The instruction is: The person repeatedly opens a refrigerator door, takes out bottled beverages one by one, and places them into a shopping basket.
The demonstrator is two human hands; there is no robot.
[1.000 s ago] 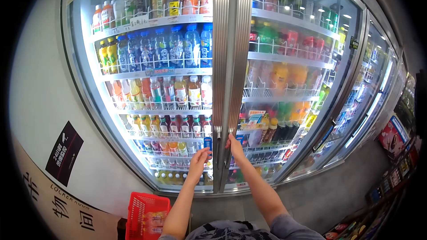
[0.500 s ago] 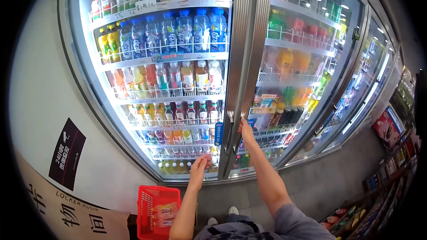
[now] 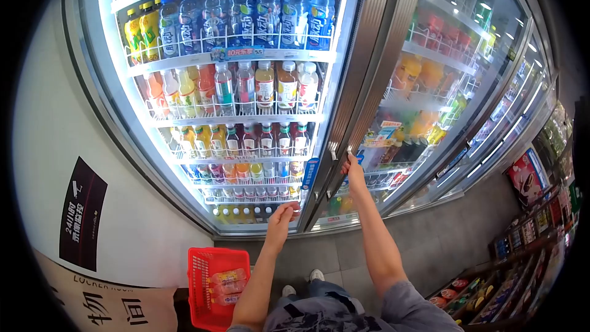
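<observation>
My right hand (image 3: pixel 353 172) is closed at the handle of the right glass door (image 3: pixel 424 92), beside the metal door frames (image 3: pixel 378 55). Lower and to the left, my left hand (image 3: pixel 281 220) has its fingers bent together in front of the left door's bottom shelves; whether anything is between them is hidden. Behind the left door stand rows of drinks, among them blue-capped bottles (image 3: pixel 242 15), yellow bottles (image 3: pixel 149 32) and dark red bottles (image 3: pixel 266 140). A blue label (image 3: pixel 311 173) is on the left door near its edge.
A red basket (image 3: pixel 194 289) holding several pink-labelled bottles (image 3: pixel 227 286) stands at the lower left. A black sign (image 3: pixel 82 215) is on the white wall. Shelves of packets (image 3: pixel 491 289) stand at the lower right, with grey floor tiles (image 3: pixel 369 240) between. More fridge doors (image 3: pixel 504 117) continue rightward.
The view has shifted, and the door frames now slant further right. My left hand has dropped away from the door edge. My right hand has stayed at the right door's handle.
</observation>
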